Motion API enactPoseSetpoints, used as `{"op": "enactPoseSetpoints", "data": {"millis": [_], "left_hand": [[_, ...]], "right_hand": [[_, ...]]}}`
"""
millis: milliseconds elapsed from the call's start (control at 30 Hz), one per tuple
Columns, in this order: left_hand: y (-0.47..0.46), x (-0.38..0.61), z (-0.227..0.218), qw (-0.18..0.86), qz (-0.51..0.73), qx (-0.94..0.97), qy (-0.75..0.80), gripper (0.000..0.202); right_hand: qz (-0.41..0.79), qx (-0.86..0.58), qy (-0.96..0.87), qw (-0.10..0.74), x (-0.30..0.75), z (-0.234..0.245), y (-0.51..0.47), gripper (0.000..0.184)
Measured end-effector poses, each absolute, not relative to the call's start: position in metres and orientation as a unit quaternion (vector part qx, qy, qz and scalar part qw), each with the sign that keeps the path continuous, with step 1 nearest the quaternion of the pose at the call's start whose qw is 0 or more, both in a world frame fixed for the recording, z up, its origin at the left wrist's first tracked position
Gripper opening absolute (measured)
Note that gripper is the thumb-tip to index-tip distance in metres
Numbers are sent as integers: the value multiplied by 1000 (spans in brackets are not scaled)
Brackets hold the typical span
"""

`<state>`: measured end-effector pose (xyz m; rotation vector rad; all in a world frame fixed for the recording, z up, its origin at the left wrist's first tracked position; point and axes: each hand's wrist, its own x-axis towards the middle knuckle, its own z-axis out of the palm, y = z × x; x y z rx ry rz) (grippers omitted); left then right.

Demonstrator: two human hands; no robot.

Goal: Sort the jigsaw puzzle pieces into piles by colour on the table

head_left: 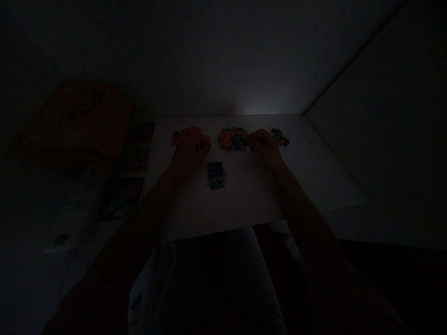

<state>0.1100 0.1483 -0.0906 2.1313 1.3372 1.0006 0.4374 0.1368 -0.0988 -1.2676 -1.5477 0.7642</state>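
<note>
The light is very dim. My right hand pinches the edge of a dark blue puzzle piece, held at the middle pile of mostly orange puzzle pieces. At the near right edge of the left pile of orange puzzle pieces is my left hand, its thumb and fingers drawn together. Whatever sits between those fingertips is too dark to make out. Between my forearms lies a small group of dark puzzle pieces. A few dark and orange puzzle pieces rest beyond my right hand.
The white table meets a wall at its far side, with another wall on the right. Left of it are a large orange box or bag and dark printed pictures. My legs are below the near edge.
</note>
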Motion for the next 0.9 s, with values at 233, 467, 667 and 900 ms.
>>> {"op": "enactPoseSetpoints", "data": {"millis": [233, 467, 667, 900], "left_hand": [[149, 110, -93, 237, 367, 766, 471, 25], [139, 118, -90, 276, 343, 826, 350, 93], [142, 117, -90, 251, 420, 787, 376, 51], [148, 114, -92, 204, 400, 778, 439, 40]], "right_hand": [[353, -488, -644, 472, 428, -95, 129, 65], [368, -474, -675, 429, 414, -97, 123, 62], [403, -454, -698, 381, 408, -94, 116, 64], [179, -606, -648, 425, 452, -97, 130, 41]]}}
